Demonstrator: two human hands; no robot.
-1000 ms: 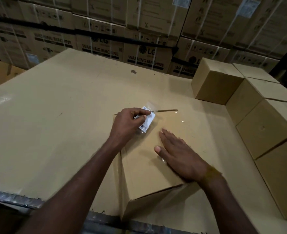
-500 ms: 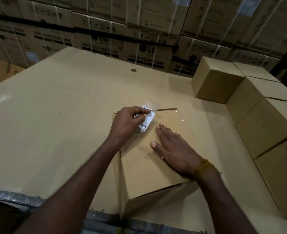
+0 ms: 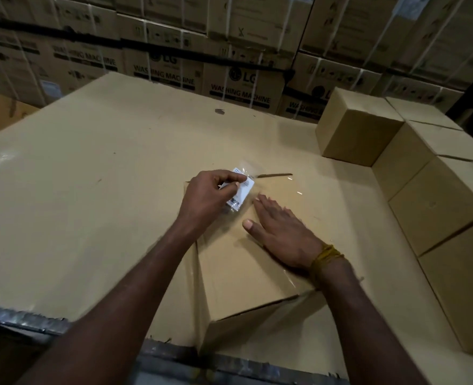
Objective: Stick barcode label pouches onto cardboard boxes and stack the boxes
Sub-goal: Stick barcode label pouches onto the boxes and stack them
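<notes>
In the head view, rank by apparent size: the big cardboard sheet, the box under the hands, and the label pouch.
1. Cardboard sheet
2. Box, though nearness to the camera enlarges it
3. Label pouch, pinched by the left hand

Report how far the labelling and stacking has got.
Done: plain boxes already stand in a row along the right side. In hand: the left hand pinches a label pouch over the box in front, while the right hand lies flat on its top. Left: pressing the pouch down, then moving this box to the row.
</notes>
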